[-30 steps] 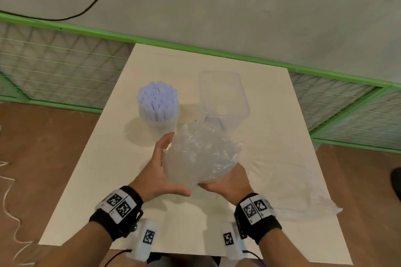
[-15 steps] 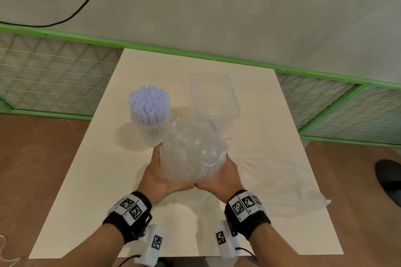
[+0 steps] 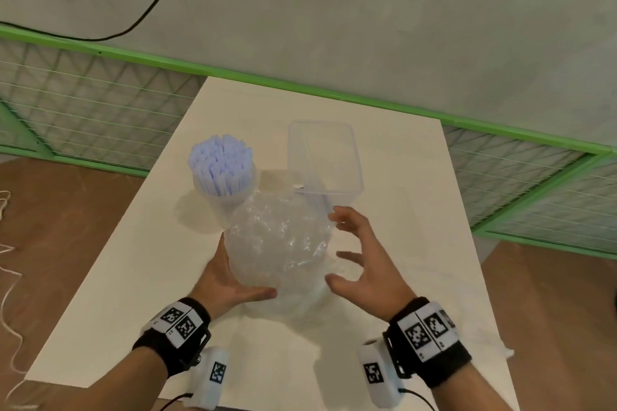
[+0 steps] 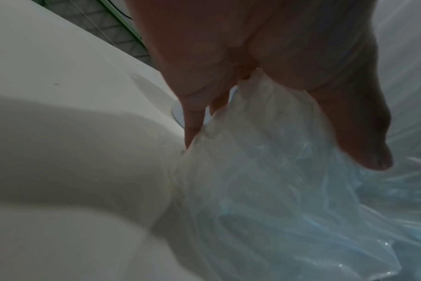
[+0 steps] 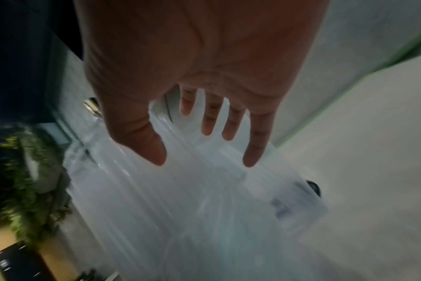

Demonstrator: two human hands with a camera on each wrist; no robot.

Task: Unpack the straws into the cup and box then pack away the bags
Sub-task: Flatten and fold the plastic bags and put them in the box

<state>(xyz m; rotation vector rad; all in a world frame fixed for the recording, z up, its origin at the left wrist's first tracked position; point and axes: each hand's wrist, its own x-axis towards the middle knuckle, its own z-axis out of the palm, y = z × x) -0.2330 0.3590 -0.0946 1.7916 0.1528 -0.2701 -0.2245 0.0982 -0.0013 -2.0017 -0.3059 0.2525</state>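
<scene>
A crumpled clear plastic bag [image 3: 277, 243] bulges over the middle of the white table [image 3: 140, 277]. My left hand [image 3: 233, 277] grips its left side, thumb curled under the front; the left wrist view shows my fingers [image 4: 192, 121] pressed into the bag [image 4: 276, 199]. My right hand [image 3: 347, 253] hovers just right of the bag with fingers spread, holding nothing. Behind the bag stand a clear cup [image 3: 233, 203] packed with pale blue straws [image 3: 218, 160] and an empty clear box [image 3: 325, 157]. In the right wrist view the right hand [image 5: 204, 152] is open above the box [image 5: 228, 199].
A second clear bag [image 3: 467, 320] lies flat on the table at the right, reaching the right edge. A green-framed mesh fence [image 3: 100, 110] runs behind and beside the table. White cord [image 3: 6, 243] lies on the brown floor at the left.
My right hand has let go of the crumpled bag and moved away to the right with fingers spread. The left hand still holds the bag, which has puffed out.
</scene>
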